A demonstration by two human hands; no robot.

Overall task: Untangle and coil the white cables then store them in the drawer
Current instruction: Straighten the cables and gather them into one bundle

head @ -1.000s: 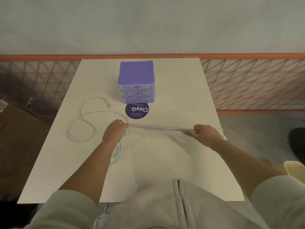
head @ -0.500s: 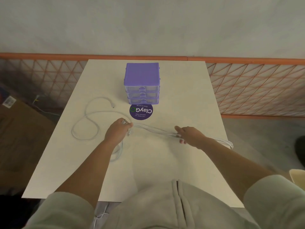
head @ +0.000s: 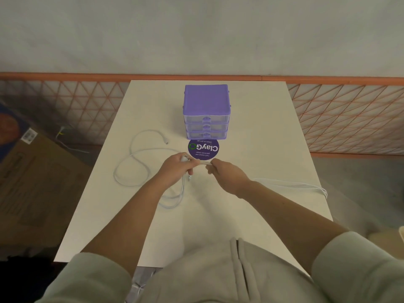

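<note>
While one white cable (head: 131,169) lies loose in open loops on the left part of the table (head: 258,132), its plug end near the purple drawer unit (head: 206,112), the left hand (head: 178,169) is curled round a gathered bunch of cable just in front of the round purple sticker (head: 203,149), with more loops hanging below it onto the tabletop. A short doubled stretch of cable runs from that fist to the right hand (head: 225,173), whose fingertips pinch it close by. A second ago the two hands were well apart with the cable drawn taut between them; now the right hand has come in almost to the left, and the slack it left behind trails off to the right edge of the table as a long loop (head: 306,185). That reads as one fold of a coil being brought to the holding hand. By my judgement the coiling is only partly done: the left cable is untouched, and all three drawers are shut
</note>
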